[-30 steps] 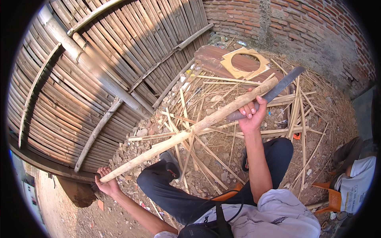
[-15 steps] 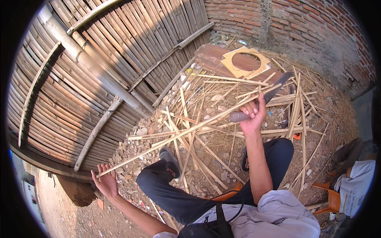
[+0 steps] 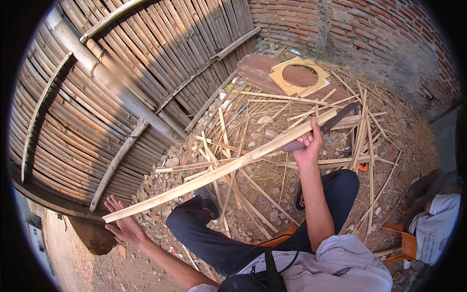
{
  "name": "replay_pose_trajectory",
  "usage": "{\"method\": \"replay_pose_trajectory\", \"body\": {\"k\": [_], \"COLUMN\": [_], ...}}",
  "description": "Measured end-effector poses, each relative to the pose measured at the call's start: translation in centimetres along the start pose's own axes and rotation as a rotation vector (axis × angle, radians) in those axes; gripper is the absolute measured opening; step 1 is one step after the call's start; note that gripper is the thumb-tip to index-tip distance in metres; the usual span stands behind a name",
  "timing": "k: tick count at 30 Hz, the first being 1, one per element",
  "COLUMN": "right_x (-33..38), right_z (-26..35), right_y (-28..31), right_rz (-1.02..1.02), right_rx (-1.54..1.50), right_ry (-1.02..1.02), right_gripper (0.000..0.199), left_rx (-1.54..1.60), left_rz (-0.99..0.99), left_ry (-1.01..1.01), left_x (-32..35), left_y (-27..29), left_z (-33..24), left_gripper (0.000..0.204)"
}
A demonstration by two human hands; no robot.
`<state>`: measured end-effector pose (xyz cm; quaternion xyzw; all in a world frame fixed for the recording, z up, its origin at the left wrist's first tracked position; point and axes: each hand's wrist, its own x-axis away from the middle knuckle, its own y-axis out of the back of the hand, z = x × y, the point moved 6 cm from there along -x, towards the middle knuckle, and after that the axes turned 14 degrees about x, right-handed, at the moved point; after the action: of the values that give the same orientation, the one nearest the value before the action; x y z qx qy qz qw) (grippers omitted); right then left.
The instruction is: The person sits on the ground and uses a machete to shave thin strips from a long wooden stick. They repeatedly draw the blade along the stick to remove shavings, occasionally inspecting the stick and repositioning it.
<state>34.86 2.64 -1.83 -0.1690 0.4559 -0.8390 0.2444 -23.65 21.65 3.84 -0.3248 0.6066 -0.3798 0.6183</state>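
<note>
I sit with my dark-trousered legs (image 3: 233, 238) stretched over rubble. A long pale bamboo strip (image 3: 219, 170) runs diagonally from lower left to upper right. My left hand (image 3: 124, 224) lies under its near end with the fingers spread, and the strip rests across them. My right hand (image 3: 306, 143) is closed around the handle of a large knife, with the thumb pressing the strip's far part against it. The dark knife blade (image 3: 340, 117) sticks out up and to the right beyond the hand.
A bamboo-slat fence (image 3: 121, 87) leans along the left, and a brick wall (image 3: 369, 29) closes the back. Several split bamboo strips (image 3: 360, 136) litter the ground. A yellow cutout panel (image 3: 296, 78) lies on a reddish board. An orange stool (image 3: 406, 243) and a seated person (image 3: 438, 219) are at right.
The strip has turned about its length, from edge-on half a second ago to flat face up. My left hand has opened under its near end. My right hand has stayed on the knife.
</note>
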Motion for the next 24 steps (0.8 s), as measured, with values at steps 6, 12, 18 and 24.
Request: {"method": "replay_pose_trajectory", "body": {"k": [6,12,18,24], "right_x": [-0.6,1.5,6.1,10.9], "right_z": [-3.7,-10.3,-18.6,-24.2], "right_y": [2.9,6.9,16.4,30.3], "right_rz": [-0.046,-0.073,-0.367,-0.376], "right_rx": [-0.059,-0.053,0.397,0.711], "right_ry": [-0.098,-0.294,-0.588,-0.762], "right_gripper": [0.027,0.024,0.047,0.058], "left_rx": [-0.294,-0.185,-0.373,-0.65], "left_rz": [0.132,0.075,-0.216,-0.11], "left_ry": [0.202,0.243,0.066,0.395], "left_x": [4.8,4.4,1.3,0.8], "left_y": [-0.5,-1.8,0.8,9.5], "left_z": [10.7,20.2,22.1,30.2], "left_gripper": [0.128,0.055,0.062,0.063]}}
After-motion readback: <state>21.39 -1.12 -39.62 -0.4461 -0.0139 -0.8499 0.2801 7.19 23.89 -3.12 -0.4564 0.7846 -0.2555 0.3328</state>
